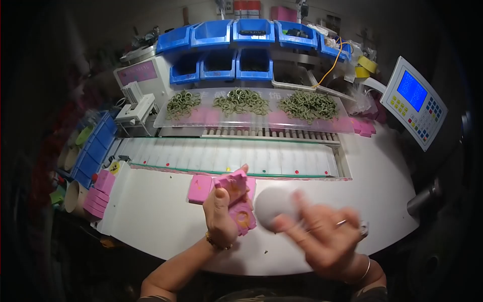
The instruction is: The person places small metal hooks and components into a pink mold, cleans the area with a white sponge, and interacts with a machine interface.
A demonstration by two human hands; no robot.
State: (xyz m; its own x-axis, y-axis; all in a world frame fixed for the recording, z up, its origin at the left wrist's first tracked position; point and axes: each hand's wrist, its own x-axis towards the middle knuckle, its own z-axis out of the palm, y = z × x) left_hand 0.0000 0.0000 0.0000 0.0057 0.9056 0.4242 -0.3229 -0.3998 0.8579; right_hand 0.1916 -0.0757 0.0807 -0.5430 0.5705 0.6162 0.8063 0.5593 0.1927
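Note:
My left hand (222,214) holds an opened pink mould over the near side of the white table. The mould's upper half (234,185) leans back, and its lower half (243,219) bears a round, orange-tinged hollow. Just right of it is a smooth whitish round thing (269,207) whose kind I cannot make out. My right hand (327,231) is smeared by motion, its thumb and forefinger overlapping that thing's right edge. Whether they grip it is unclear. Behind the left hand lies a pink block (199,189), with another pink piece (252,185) partly hidden beside it.
Clear trays hold heaps of greenish rings (241,102) beyond a white slatted conveyor (226,155). Blue bins (211,33) stand in two rows at the back. Pink blocks (95,203) are stacked at left. A control panel (415,103) juts in at right.

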